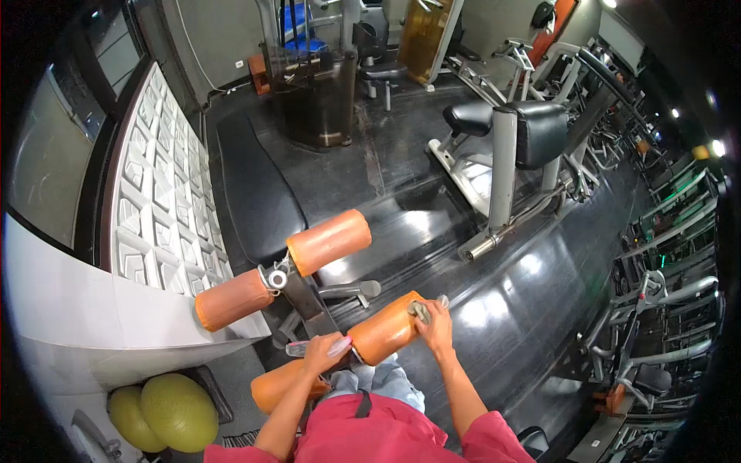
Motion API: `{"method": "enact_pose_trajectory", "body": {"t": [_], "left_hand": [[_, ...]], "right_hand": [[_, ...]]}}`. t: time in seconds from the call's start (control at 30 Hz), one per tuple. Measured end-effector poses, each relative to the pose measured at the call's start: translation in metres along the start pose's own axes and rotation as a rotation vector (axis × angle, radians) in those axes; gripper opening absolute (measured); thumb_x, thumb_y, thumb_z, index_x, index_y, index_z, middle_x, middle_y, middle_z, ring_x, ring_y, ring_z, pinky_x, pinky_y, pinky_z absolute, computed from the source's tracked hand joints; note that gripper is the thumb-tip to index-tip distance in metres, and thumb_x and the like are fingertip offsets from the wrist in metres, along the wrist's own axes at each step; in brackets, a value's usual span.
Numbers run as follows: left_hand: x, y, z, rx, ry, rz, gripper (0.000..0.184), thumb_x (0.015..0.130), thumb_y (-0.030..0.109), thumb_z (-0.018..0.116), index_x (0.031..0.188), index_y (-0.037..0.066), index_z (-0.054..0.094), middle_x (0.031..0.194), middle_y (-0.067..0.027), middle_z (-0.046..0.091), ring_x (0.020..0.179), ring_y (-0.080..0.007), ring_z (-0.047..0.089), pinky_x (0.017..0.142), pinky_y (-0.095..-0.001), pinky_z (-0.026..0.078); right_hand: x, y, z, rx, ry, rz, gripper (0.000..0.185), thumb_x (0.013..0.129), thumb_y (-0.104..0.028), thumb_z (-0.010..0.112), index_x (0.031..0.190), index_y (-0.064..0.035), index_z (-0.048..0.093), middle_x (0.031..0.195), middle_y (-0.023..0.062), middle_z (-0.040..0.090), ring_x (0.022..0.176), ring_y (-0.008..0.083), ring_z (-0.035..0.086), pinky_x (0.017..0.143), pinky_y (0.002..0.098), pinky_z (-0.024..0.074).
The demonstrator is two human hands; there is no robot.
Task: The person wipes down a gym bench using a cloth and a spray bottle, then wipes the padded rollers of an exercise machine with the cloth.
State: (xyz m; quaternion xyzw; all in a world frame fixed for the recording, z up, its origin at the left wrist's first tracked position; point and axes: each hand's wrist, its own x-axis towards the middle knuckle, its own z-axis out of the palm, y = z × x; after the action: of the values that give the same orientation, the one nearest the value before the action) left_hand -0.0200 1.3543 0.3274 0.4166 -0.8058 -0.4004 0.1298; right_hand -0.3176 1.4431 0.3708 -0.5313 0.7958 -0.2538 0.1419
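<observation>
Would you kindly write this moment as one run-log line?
right hand: holds grey cloth against orange roller | left hand: holds clear, pink-tipped object, likely a bottle | nearby: black bench, green balls

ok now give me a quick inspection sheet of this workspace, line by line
surface: black floor, glossy with light reflections
job's things: grey cloth on an orange roller pad; translucent item with a pink part, mostly covered, probably a bottle
clutter: two green balls at lower left
grippers: bare hands; right hand holds the cloth against the pad, left hand grips the translucent item
cables: thin pale cable down the back wall
surroundings: black padded bench, exercise machine, white patterned panel
</observation>
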Motion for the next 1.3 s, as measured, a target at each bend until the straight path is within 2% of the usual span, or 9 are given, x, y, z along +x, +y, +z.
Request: {"method": "enact_pose_trajectory", "body": {"t": [0.07, 0.13, 0.2, 0.4, 0.5, 0.73, 0.93, 1.07, 1.3], "left_hand": [[-0.002, 0.003, 0.003, 0.033, 0.036, 0.003, 0.029, 0.085, 0.042, 0.072, 0.091, 0.013, 0.070, 0.081, -0.0145, 0.071, 0.077, -0.0374, 0.068, 0.068, -0.0475, 0.051], [0.000, 0.006, 0.004, 0.066, 0.075, 0.011, 0.027, 0.086, 0.039, 0.072, 0.091, 0.013, 0.069, 0.081, -0.0142, 0.070, 0.078, -0.0369, 0.067, 0.068, -0.0469, 0.050], [0.002, 0.006, 0.004, -0.025, 0.136, 0.058, 0.020, 0.084, 0.029, 0.073, 0.091, 0.011, 0.068, 0.084, -0.0132, 0.070, 0.079, -0.0361, 0.067, 0.069, -0.0455, 0.049], [0.004, -0.002, 0.004, 0.021, 0.211, 0.248, 0.016, 0.080, 0.016, 0.076, 0.092, 0.008, 0.069, 0.086, -0.0115, 0.070, 0.080, -0.0329, 0.069, 0.071, -0.0422, 0.050], [0.003, -0.012, 0.014, -0.012, 0.261, 0.423, 0.019, 0.077, 0.015, 0.075, 0.094, 0.008, 0.068, 0.086, -0.0095, 0.069, 0.079, -0.0321, 0.067, 0.067, -0.0422, 0.048], [-0.004, 0.012, 0.012, 0.077, 0.181, 0.453, 0.034, 0.075, 0.030, 0.085, 0.096, 0.010, 0.069, 0.084, -0.0052, 0.069, 0.077, -0.0280, 0.067, 0.069, -0.0398, 0.048], [-0.008, 0.002, 0.024, 0.122, 0.173, 0.363, 0.037, 0.074, 0.032, 0.085, 0.098, 0.009, 0.068, 0.104, -0.0072, 0.068, 0.088, -0.0282, 0.066, 0.072, -0.0399, 0.048], [-0.006, 0.000, 0.023, 0.091, 0.191, 0.359, 0.040, 0.075, 0.035, 0.084, 0.100, 0.009, 0.068, 0.111, -0.0080, 0.067, 0.090, -0.0297, 0.066, 0.076, -0.0416, 0.047], [-0.004, -0.002, 0.026, 0.100, 0.207, 0.354, 0.039, 0.079, 0.038, 0.082, 0.100, 0.007, 0.069, 0.098, -0.0081, 0.071, 0.087, -0.0282, 0.066, 0.075, -0.0407, 0.046]], "right_hand": [[0.000, 0.001, 0.009, 0.074, 0.136, 0.053, 0.047, 0.073, -0.012, 0.079, 0.119, -0.0108, 0.067, 0.113, 0.0152, 0.067, 0.106, 0.0374, 0.062, 0.095, 0.0451, 0.0498], [-0.024, -0.029, 0.034, 0.167, -0.016, 0.208, 0.049, 0.072, -0.013, 0.080, 0.119, -0.0096, 0.067, 0.115, 0.0177, 0.065, 0.107, 0.0388, 0.063, 0.094, 0.0454, 0.0517], [-0.049, -0.043, 0.071, 0.227, -0.045, -0.128, 0.051, 0.071, -0.012, 0.081, 0.119, -0.0102, 0.066, 0.118, 0.0152, 0.064, 0.109, 0.0386, 0.062, 0.096, 0.0458, 0.0508], [-0.062, -0.063, 0.060, 0.150, -0.186, -0.220, 0.055, 0.072, -0.013, 0.081, 0.124, -0.0190, 0.064, 0.121, 0.0051, 0.065, 0.112, 0.0334, 0.060, 0.095, 0.0458, 0.0510], [-0.043, -0.022, 0.039, 0.044, -0.060, -0.123, 0.049, 0.073, -0.011, 0.079, 0.119, -0.0191, 0.067, 0.121, 0.0057, 0.064, 0.113, 0.0334, 0.060, 0.096, 0.0446, 0.0512], [-0.021, -0.003, 0.019, 0.128, 0.150, 0.185, 0.040, 0.076, -0.013, 0.077, 0.115, -0.0123, 0.069, 0.114, 0.0137, 0.065, 0.108, 0.0379, 0.060, 0.095, 0.0459, 0.0489], [-0.084, -0.068, 0.073, 0.250, -0.021, -0.130, 0.052, 0.073, -0.015, 0.079, 0.123, -0.0192, 0.066, 0.122, 0.0091, 0.065, 0.113, 0.0381, 0.059, 0.095, 0.0455, 0.0512], [-0.081, -0.059, 0.058, 0.167, -0.162, -0.089, 0.056, 0.072, -0.019, 0.083, 0.125, -0.0223, 0.065, 0.118, 0.0094, 0.065, 0.114, 0.0371, 0.059, 0.097, 0.0457, 0.0509], [-0.017, 0.014, 0.002, 0.104, 0.165, 0.153, 0.038, 0.075, -0.011, 0.077, 0.113, -0.0114, 0.069, 0.115, 0.0104, 0.066, 0.110, 0.0371, 0.059, 0.095, 0.0441, 0.0504]]}}
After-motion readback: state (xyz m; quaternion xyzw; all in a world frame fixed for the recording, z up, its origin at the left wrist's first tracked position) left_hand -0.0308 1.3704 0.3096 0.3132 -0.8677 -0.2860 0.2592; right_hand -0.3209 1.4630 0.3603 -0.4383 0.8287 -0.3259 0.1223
